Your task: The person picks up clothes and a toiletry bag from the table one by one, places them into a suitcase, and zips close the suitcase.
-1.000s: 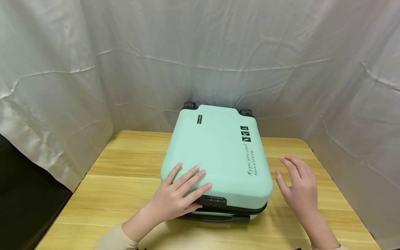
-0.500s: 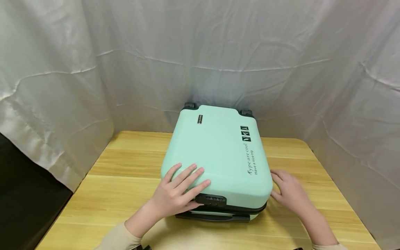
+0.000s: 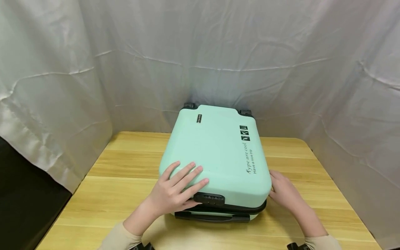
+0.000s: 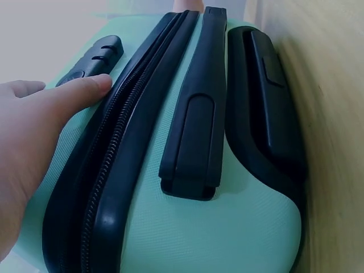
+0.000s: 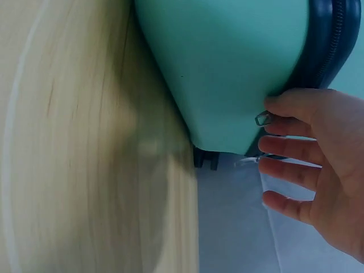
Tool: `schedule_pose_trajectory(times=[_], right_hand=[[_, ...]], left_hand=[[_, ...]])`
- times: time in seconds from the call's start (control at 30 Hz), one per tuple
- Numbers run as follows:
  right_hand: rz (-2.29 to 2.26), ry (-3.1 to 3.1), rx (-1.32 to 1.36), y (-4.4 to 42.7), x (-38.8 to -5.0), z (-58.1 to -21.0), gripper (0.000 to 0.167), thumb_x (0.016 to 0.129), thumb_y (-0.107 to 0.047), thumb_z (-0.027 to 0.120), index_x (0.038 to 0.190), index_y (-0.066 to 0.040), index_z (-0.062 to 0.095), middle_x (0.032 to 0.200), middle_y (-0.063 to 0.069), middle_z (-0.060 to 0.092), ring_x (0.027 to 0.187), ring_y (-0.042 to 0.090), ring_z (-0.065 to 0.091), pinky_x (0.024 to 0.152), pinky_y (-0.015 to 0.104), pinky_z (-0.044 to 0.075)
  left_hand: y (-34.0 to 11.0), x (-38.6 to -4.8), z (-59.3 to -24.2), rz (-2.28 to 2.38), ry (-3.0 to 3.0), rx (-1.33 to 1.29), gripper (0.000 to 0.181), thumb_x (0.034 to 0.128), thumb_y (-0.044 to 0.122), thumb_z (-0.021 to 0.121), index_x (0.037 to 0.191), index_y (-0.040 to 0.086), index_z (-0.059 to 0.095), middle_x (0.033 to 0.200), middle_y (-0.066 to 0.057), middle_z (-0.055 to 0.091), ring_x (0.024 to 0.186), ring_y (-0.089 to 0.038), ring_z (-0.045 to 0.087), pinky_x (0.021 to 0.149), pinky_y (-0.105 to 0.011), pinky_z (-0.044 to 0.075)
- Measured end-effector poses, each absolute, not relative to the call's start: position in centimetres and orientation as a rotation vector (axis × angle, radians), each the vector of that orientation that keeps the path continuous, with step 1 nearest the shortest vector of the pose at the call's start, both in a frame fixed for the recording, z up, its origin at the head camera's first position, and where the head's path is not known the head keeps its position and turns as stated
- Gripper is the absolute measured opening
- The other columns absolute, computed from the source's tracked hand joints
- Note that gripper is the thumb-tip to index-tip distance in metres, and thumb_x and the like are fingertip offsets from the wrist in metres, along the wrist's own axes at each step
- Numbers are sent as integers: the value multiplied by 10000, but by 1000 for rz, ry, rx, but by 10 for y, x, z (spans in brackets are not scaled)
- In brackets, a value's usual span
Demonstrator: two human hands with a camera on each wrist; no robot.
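Suitcase (image 3: 215, 149) under left hand (image 3: 171, 193)

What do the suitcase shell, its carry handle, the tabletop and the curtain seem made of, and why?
Suitcase shell: probably hard plastic, satin, finely textured; it holds a rigid moulded form.
Carry handle: likely plastic, matte black, with moulded edges.
Tabletop: wood or wood-look laminate; grain and plank lines show.
Curtain: fabric, perhaps satin; creased, with soft sheen.

Suitcase (image 3: 215, 149) viewed from the head and both wrists

From the head, the tabletop (image 3: 125, 173) is looked down on from farther back; from the left wrist, the handle (image 4: 196, 131) side is faced closely, from the right wrist, the flank (image 5: 227, 74); the zipper (image 4: 118, 128) is shared by both wrist views.
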State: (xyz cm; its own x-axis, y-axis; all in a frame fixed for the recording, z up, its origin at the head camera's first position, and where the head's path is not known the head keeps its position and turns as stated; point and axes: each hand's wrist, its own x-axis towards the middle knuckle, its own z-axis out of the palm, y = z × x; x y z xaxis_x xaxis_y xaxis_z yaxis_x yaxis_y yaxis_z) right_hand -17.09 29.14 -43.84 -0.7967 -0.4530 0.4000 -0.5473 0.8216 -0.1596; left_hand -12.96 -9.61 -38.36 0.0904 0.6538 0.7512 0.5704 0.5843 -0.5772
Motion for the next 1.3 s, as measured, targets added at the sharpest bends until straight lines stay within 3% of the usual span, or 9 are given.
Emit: schedule_pose_trajectory(times=[0.23,0.47,0.77,1.1,1.3], right_hand=[[386,-2583,769,291,-174,-443,252,790,-84,736,1039,-50,710,983,97,688,912,313,644,755,536,514],[357,-2545,794,293,-173,-443,248,766,-22,735,1012,-42,726,971,113,709,897,310,664,771,515,533],[144,-2553,808,296,-168,-444,195,796,-111,731,982,-71,694,924,69,706,859,259,628,674,404,456],[167,-2493,808,305,-159,-453,120,861,-86,630,979,-92,654,916,48,686,888,262,626,779,478,507],[168,-2481,819,307,-149,-451,103,887,-75,602,961,-129,649,904,-5,682,898,223,613,774,440,487]], left_hand=[[-96,-130,-387,65,-1577,-1064,696,777,648,651,1295,183,631,1208,-103,692,1094,-271,670,893,-502,475],[-95,-129,-387,64,-1573,-1053,692,768,637,664,1290,184,634,1199,-96,696,1088,-265,672,891,-495,475],[-96,-130,-388,84,-1565,-1037,686,790,639,633,1299,179,627,1204,-104,693,1093,-276,667,908,-495,470],[-92,-126,-391,69,-1579,-1014,580,883,581,545,1279,166,636,1199,-123,693,1090,-294,662,910,-509,458],[-90,-126,-391,55,-1579,-988,539,927,548,493,1276,163,638,1192,-119,696,1085,-298,662,909,-514,460]])
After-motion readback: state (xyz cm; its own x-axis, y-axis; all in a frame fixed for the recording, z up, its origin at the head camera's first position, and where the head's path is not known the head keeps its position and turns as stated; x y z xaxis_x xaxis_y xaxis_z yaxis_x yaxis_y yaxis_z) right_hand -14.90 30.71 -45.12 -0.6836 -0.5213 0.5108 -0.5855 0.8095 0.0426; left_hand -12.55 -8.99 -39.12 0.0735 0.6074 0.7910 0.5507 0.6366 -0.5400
